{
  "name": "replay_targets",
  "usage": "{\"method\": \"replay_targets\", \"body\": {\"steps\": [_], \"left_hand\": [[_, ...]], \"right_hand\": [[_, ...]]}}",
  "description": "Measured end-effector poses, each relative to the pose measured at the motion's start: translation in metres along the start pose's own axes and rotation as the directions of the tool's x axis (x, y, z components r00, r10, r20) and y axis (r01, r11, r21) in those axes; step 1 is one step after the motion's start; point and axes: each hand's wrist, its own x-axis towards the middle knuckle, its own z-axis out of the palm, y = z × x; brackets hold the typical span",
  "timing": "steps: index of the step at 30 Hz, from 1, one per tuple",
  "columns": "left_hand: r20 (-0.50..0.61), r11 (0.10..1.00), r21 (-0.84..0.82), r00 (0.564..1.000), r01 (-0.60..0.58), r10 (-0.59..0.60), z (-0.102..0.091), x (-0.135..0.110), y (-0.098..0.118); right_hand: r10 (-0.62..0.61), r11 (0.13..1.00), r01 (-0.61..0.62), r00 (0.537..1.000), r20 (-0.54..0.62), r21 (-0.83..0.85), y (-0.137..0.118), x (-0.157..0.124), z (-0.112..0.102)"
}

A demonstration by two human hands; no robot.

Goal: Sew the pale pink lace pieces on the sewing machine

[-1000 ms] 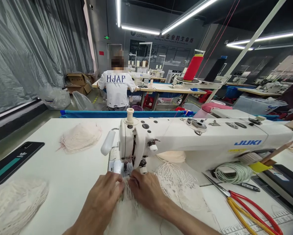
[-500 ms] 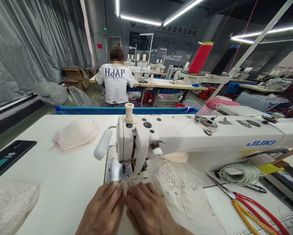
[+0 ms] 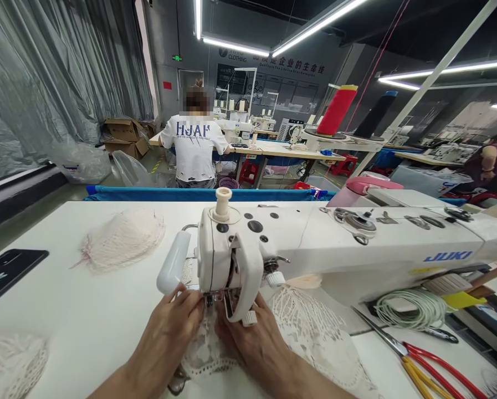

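Observation:
Cream lace fabric lies under the head of a white sewing machine, its scalloped, holed border toward me. My left hand is closed on the lace's left side, fingertips bent close by the needle area. On the other side my right hand grips the lace, its fingers partly hidden behind the machine's white front guard. More cream lace with long fringe-like strands spreads to the right of my right hand.
Red-and-yellow-handled scissors and a coil of pale cord lie at the right. Lace pieces and a black phone-like object rest on the left tabletop. A person in a white shirt sits ahead at another table.
Both hands have moved forward, up to the needle area, and sit farther apart. The lace's scalloped border now shows between them. The view has shifted slightly.

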Motion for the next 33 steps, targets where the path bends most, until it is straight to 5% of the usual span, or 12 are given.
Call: {"method": "replay_targets", "body": {"steps": [6,11,17,26,33], "left_hand": [[-0.008,0.996,0.012,0.996,-0.086,0.086,-0.009,-0.007,0.011],[0.036,0.984,-0.131,0.991,-0.124,0.13,-0.015,-0.029,0.03],[0.046,0.992,-0.075,0.993,-0.101,0.104,-0.013,-0.044,0.036],[-0.069,0.995,-0.026,0.993,-0.099,0.097,-0.013,-0.033,0.041],[-0.009,0.995,0.033,0.996,-0.092,0.093,-0.003,-0.03,0.037]], "right_hand": [[-0.096,0.995,0.091,0.986,0.133,0.044,-0.001,-0.01,-0.014],[-0.227,0.958,0.18,0.951,0.208,0.223,-0.007,-0.023,-0.03],[-0.206,0.954,0.165,0.967,0.149,0.25,-0.017,-0.036,-0.022],[-0.193,0.934,0.163,0.979,0.065,0.318,-0.016,-0.036,-0.025],[-0.224,0.922,0.201,0.974,0.03,0.33,-0.009,-0.038,-0.024]]}}
